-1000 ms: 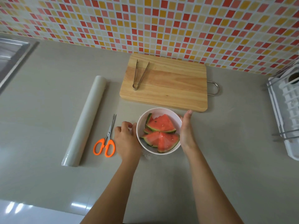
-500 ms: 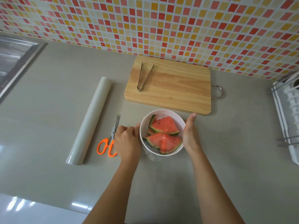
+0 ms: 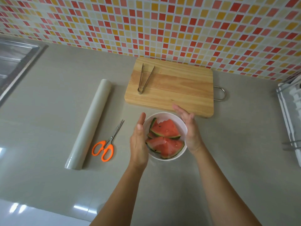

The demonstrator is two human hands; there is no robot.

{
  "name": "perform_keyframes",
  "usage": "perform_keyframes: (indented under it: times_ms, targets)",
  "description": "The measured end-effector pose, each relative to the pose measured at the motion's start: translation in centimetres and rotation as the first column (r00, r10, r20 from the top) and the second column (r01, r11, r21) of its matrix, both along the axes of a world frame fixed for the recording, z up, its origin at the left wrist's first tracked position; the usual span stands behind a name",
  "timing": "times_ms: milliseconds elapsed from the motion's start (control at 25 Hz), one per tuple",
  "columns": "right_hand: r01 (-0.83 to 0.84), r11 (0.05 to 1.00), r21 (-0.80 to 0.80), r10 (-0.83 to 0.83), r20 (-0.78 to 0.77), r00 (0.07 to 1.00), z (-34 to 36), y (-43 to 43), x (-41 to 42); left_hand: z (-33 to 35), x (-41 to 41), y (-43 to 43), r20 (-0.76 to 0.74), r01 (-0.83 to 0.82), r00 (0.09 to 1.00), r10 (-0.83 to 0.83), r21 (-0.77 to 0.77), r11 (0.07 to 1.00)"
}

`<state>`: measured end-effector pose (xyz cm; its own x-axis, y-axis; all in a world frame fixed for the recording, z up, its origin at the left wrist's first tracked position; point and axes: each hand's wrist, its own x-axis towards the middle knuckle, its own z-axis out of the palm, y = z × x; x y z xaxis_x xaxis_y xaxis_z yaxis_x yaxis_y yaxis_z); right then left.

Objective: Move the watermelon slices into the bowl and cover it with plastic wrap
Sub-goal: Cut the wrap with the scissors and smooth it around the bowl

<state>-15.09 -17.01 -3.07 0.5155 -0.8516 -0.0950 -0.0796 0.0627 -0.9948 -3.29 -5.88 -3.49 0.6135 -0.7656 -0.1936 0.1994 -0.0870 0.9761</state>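
Both hands are flat, fingers straight and close together, holding nothing. The left hand (image 3: 138, 141) stands on its edge at the L side of the bowl (image 3: 168, 159) and hides that part of the rim. The right hand (image 3: 190, 130) stands the same way at the R side, its fingertips over the near edge of the cutting board (image 3: 179, 90). Whether the palms really touch the bowl wall, I cannot tell.

The watermelon slices (image 3: 164, 139) lie inside the bowl, overlapping, red flesh up. A pale haze sits over the far-R part of the bowl; film or only glare, not clear.

The bowl stands on the worktop (image 3: 236, 144), just in front of the board w/ a narrow gap. The tongs (image 3: 145, 80) lie on the board's L part, tips apart and toward the tile wall (image 3: 162, 22). A metal loop sticks out at the board's R edge.

The scissors (image 3: 105, 144), orange handles, blades together, lie L of the left hand, near but apart. Further L lies the plastic wrap roll (image 3: 91, 123), one end toward the person.

Open room: wide bare worktop R of the bowl up to the dish rack (image 3: 291, 119), and also in front of the bowl, under the forearms.

The sink (image 3: 14, 62) is cut off by the L edge, the rack by the R edge; its content is hard to make out.
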Motion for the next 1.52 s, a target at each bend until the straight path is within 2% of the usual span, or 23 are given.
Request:
perform_keyframes:
  times_ms: [200,360,440,560,600,680,760,800,880,1080,1160,1200,1280,1320,1360,1440,1520]
  targets:
    - [0.005,0.956,0.294,-0.019,0.044,0.999,-0.5,0.1,0.5,-0.8,-0.3,-0.7,-0.027,-0.071,0.997,0.072,0.039,0.997]
    - [0.023,0.928,0.373,0.013,-0.095,0.995,-0.3,-0.7,0.7,-0.6,-0.1,-1.0,-0.009,-0.085,0.996,0.086,0.090,0.992]
    - [0.054,0.934,0.352,0.034,-0.239,0.970,-0.1,-0.9,0.7,-0.2,0.0,-1.1,0.017,-0.048,0.999,0.046,0.111,0.993]
    - [-0.010,0.991,0.134,0.074,-0.483,0.872,0.3,-1.3,0.3,0.3,0.4,-0.7,0.082,0.016,0.996,-0.038,0.258,0.966]
    - [-0.047,0.998,0.043,0.062,-0.514,0.856,0.4,-1.6,0.0,0.4,0.7,-0.5,0.116,0.016,0.992,-0.054,0.305,0.952]
    - [-0.101,0.992,-0.071,0.063,-0.410,0.910,0.9,-2.0,-0.3,0.8,1.3,-0.4,0.181,0.017,0.981,-0.072,0.289,0.957]
    - [-0.180,0.981,-0.079,0.150,-0.292,0.945,1.4,-2.2,0.1,1.3,1.9,-1.0,0.235,0.105,0.960,-0.153,0.206,0.973]
    - [-0.228,0.970,-0.081,0.197,-0.282,0.939,1.4,-2.1,0.5,1.5,2.1,-1.4,0.252,0.174,0.942,-0.221,0.198,0.965]
    - [-0.277,0.953,-0.124,0.222,-0.337,0.915,1.3,-1.5,0.9,1.6,2.3,-2.3,0.305,0.253,0.899,-0.315,0.225,0.941]
    - [-0.246,0.944,-0.221,0.106,-0.504,0.857,1.3,-1.2,1.9,1.9,2.4,-2.9,0.319,0.217,0.895,-0.310,0.295,0.930]
    - [-0.193,0.965,-0.179,0.066,-0.546,0.835,1.4,-1.5,2.1,2.3,2.6,-2.9,0.268,0.227,0.910,-0.318,0.321,0.920]
    - [-0.156,0.980,-0.121,0.070,-0.523,0.849,1.4,-1.6,1.9,2.4,2.7,-2.6,0.209,0.195,0.941,-0.266,0.304,0.932]
    - [-0.089,0.996,0.016,0.088,-0.367,0.926,0.8,-1.7,1.2,2.1,2.1,-1.1,0.043,-0.031,0.999,0.020,0.256,0.966]
    - [-0.076,0.995,0.070,0.093,-0.275,0.957,0.8,-1.3,0.8,1.7,1.0,0.1,-0.046,-0.167,0.982,0.183,0.241,0.956]
    - [-0.054,0.992,0.111,0.075,-0.190,0.979,0.8,-0.7,0.6,1.4,-0.6,1.5,-0.100,-0.242,0.957,0.272,0.244,0.939]
    - [0.065,0.978,0.199,-0.052,-0.067,0.996,0.1,1.0,0.1,1.3,-4.0,3.3,-0.110,-0.176,0.972,0.206,0.234,0.956]
    - [0.204,0.949,0.240,-0.186,-0.096,0.978,-0.6,2.9,-0.4,1.0,-4.1,2.8,-0.101,-0.093,0.988,0.115,0.204,0.975]
